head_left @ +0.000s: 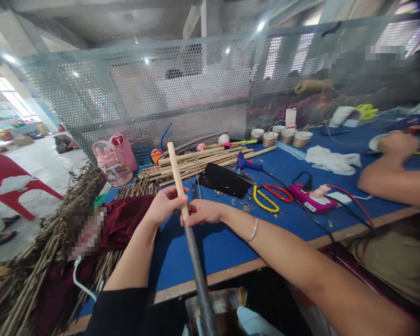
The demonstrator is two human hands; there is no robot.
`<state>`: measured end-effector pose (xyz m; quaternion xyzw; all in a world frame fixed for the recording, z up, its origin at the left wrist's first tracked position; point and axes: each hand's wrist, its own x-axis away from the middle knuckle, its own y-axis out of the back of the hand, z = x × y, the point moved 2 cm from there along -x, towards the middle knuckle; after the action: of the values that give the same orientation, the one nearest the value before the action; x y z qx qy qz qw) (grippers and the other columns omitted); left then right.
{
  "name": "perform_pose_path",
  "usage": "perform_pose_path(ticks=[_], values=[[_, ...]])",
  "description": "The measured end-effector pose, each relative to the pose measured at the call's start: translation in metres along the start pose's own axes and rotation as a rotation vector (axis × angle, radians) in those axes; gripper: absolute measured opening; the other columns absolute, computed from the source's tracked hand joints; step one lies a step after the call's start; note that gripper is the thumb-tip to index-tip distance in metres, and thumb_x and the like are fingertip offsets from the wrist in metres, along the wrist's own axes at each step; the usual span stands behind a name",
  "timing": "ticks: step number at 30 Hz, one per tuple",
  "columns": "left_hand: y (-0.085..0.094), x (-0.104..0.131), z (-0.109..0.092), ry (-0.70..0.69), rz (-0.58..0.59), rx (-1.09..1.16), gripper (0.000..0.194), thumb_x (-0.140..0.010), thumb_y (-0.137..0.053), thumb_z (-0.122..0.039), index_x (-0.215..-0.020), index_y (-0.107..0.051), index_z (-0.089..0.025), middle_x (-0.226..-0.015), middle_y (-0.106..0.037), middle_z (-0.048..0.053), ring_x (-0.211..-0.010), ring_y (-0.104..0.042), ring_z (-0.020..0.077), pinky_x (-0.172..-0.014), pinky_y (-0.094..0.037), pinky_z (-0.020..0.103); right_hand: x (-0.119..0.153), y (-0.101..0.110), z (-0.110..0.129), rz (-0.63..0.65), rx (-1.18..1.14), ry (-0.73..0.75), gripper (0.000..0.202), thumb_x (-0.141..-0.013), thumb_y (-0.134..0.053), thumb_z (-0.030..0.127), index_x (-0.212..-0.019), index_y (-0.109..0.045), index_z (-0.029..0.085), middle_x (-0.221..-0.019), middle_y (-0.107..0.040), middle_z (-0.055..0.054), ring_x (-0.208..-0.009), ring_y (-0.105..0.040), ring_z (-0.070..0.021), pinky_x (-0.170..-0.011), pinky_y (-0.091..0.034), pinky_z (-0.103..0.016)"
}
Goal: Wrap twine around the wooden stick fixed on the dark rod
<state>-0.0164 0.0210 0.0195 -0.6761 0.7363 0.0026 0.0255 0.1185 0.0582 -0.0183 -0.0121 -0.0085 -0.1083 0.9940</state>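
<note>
A long rod (198,273) slants up from my lap over the table. Its upper part is pale bare wood and its lower part is dark grey. My left hand (166,205) grips the pale wood from the left, thumb across it. Just below, my right hand (206,212) closes around the place where pale wood meets grey, fingertips pressed on it. Behind my hands lie a piece of black cloth (224,180), a bundle of pale wooden sticks (210,158) and a blue glue gun (248,163). Red-and-yellow-handled scissors (268,196) rest to the right.
A purple power strip (313,198) with cables and white gloves (332,159) lie right on the blue table (231,252). Several paper cups (303,138) stand by the perforated metal screen (154,93). Dry twigs (38,266) are heaped left. A co-worker's arm (395,172) reaches in at right.
</note>
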Motion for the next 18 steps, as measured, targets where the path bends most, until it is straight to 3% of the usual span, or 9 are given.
perform_pose_path(ticks=[3, 8, 14, 18], values=[[-0.002, 0.0, -0.002, 0.001, -0.041, -0.087, 0.038, -0.054, -0.079, -0.032, -0.084, -0.066, -0.012, -0.058, -0.06, -0.001, -0.047, -0.052, 0.0088, -0.043, -0.039, 0.019, -0.001, 0.002, -0.001, -0.029, 0.028, -0.006, 0.044, -0.064, -0.071, 0.046, -0.084, -0.06, 0.007, -0.061, -0.047, 0.004, -0.043, -0.032, -0.0019, -0.036, -0.02, -0.018], [0.001, 0.0, -0.003, 0.022, 0.031, 0.01, 0.057, -0.058, -0.078, -0.03, -0.109, -0.058, -0.014, -0.063, -0.064, 0.0, -0.057, -0.061, 0.0139, -0.054, -0.048, 0.023, 0.001, 0.008, -0.007, 0.001, 0.034, -0.033, 0.044, -0.067, -0.07, 0.045, -0.087, -0.06, 0.007, -0.06, -0.045, 0.005, -0.042, -0.03, -0.0016, -0.036, -0.019, -0.018], [0.001, 0.005, -0.007, -0.005, 0.175, 0.174, 0.061, -0.069, -0.069, -0.023, -0.125, -0.046, -0.014, -0.092, -0.069, 0.012, -0.067, -0.067, 0.018, -0.04, -0.039, 0.015, 0.002, 0.01, -0.007, -0.028, -0.059, -0.018, 0.049, -0.065, -0.073, 0.04, -0.099, -0.056, 0.01, -0.065, -0.045, 0.005, -0.043, -0.029, -0.0009, -0.035, -0.018, -0.017], [0.001, 0.003, -0.001, -0.004, 0.177, 0.247, 0.062, -0.068, -0.067, -0.019, -0.127, -0.045, -0.015, -0.095, -0.069, 0.012, -0.07, -0.067, 0.0177, -0.037, -0.036, 0.013, 0.001, 0.007, -0.007, -0.012, -0.123, -0.011, 0.052, -0.068, -0.072, 0.037, -0.109, -0.054, 0.012, -0.07, -0.051, 0.004, -0.041, -0.026, 0.0003, -0.035, -0.016, -0.017]])
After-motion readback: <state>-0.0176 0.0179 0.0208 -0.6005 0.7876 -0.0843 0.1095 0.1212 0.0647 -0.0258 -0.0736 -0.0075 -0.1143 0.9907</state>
